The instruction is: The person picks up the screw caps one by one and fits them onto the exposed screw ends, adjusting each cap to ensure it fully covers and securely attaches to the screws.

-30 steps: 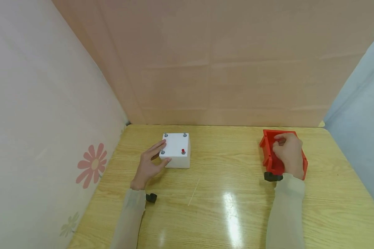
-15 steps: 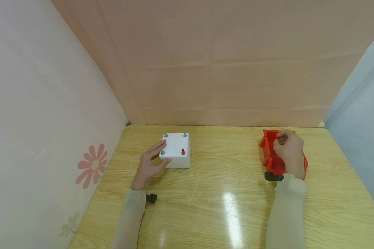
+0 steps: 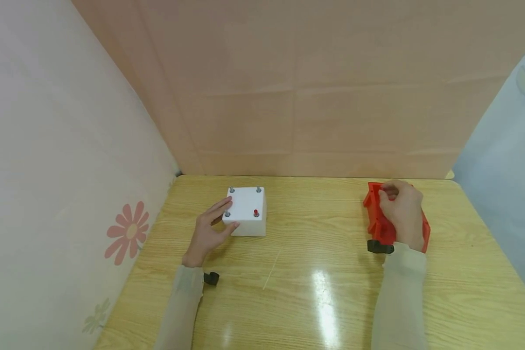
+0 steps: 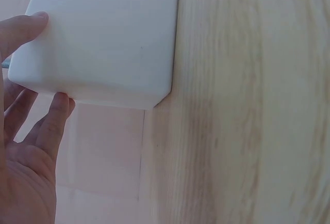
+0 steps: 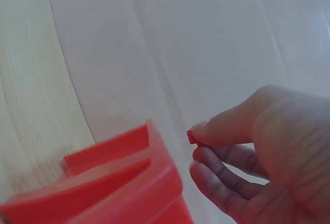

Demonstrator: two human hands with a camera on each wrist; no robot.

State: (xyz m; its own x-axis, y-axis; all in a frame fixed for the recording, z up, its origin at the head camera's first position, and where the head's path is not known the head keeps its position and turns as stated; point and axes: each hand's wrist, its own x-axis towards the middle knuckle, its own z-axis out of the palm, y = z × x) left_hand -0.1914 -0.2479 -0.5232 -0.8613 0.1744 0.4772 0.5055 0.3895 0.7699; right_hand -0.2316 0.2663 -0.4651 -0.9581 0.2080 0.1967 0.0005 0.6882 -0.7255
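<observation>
Pinching a red piece (image 5: 192, 137), right hand (image 5: 281, 139), piece mostly hidden

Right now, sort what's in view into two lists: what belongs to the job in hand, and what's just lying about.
Apparently in the job:
white box, touched by the left hand
its metal bolts, one with a red cap
red bin
small red piece, pinched by the right hand

Just surroundings:
wooden table
flowered sheet
brown backdrop

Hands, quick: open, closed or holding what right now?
Left hand: open, thumb and fingers touching the white box.
Right hand: closed, holding a small red piece pinched at the fingertips.
</observation>
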